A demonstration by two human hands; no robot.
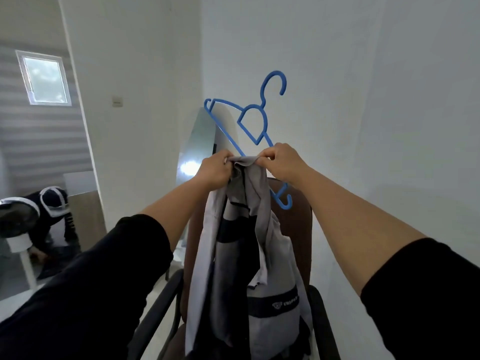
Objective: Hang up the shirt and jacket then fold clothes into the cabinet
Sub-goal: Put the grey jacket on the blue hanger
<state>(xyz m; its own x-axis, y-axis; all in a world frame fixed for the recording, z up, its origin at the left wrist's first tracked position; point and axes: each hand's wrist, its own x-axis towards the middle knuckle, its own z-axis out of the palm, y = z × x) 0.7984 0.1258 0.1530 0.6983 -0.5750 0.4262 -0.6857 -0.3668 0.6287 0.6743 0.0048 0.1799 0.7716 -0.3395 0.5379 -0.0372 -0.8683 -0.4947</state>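
Two black sleeves fill the lower corners, bare forearms reaching up and forward from them. Left hand (217, 168) and right hand (281, 161) are raised side by side, each with fingers curled, pinching the top edge of a grey jacket (249, 229) bunched between them. From that grip the jacket hangs straight down, grey with dark panels and a dark band carrying small white lettering near its lower part. A blue plastic hanger (253, 120) sits tilted behind the hands, its hook pointing up and right against the white wall; its lower arm passes behind the right hand and reappears below the wrist. Behind the jacket stands a brown chair (293, 216), its back just beside the hanging fabric.
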